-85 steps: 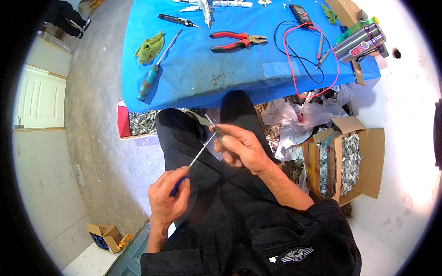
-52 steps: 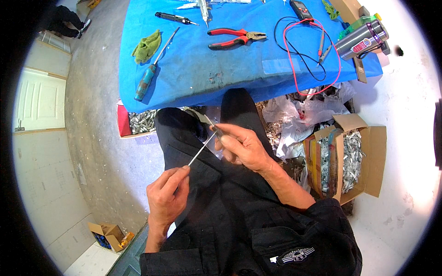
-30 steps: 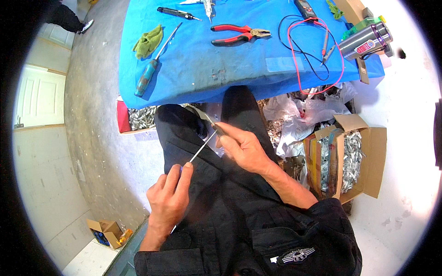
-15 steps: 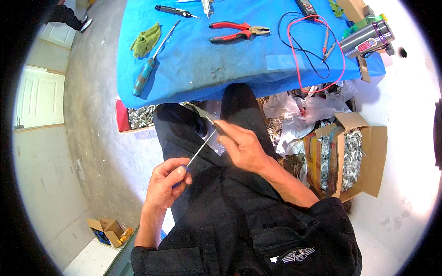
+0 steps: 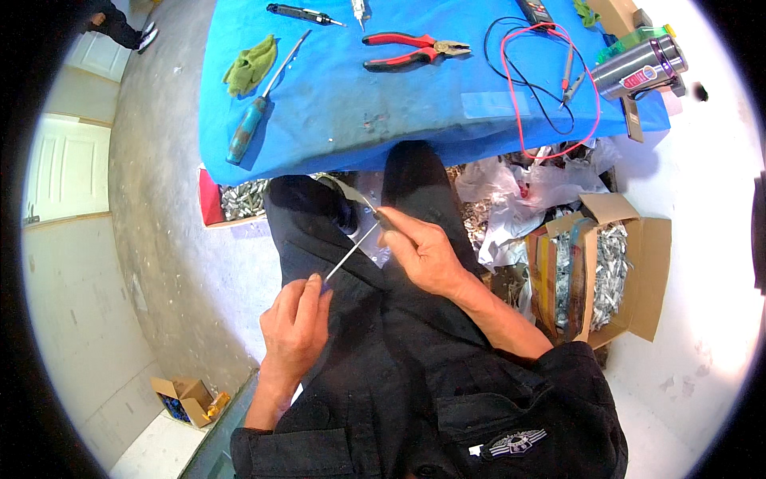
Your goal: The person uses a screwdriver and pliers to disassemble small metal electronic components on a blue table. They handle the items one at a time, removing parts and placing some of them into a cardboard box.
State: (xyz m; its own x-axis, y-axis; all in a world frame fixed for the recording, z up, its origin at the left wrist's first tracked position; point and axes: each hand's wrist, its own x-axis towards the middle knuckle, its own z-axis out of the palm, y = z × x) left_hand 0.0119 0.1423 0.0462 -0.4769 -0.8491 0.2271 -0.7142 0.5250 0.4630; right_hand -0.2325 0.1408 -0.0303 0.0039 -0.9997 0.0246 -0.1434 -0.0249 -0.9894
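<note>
Above my lap, my left hand (image 5: 297, 321) is closed round the handle of a thin screwdriver (image 5: 351, 254). Its blue handle is mostly covered by my fingers in this frame. The bare metal shaft slants up and right to the fingers of my right hand (image 5: 427, 254). That hand pinches a small dark piece with a thin metal end (image 5: 373, 209); I cannot make out its kind. The shaft's tip lies at or close beside this piece. On the blue-covered table ahead lie a teal-handled screwdriver (image 5: 249, 132) and red-handled pliers (image 5: 415, 49).
Also on the table are a green cloth (image 5: 250, 65), a black pen-shaped tool (image 5: 303, 14), a multimeter (image 5: 536, 11) with red and black leads, and a steel flask (image 5: 638, 68). An open carton (image 5: 646, 271) of metal parts stands at right. Someone's leg (image 5: 120, 30) shows far left.
My left hand has turned over on the screwdriver's handle, its back now facing up and the handle more hidden. My right hand has barely shifted.
</note>
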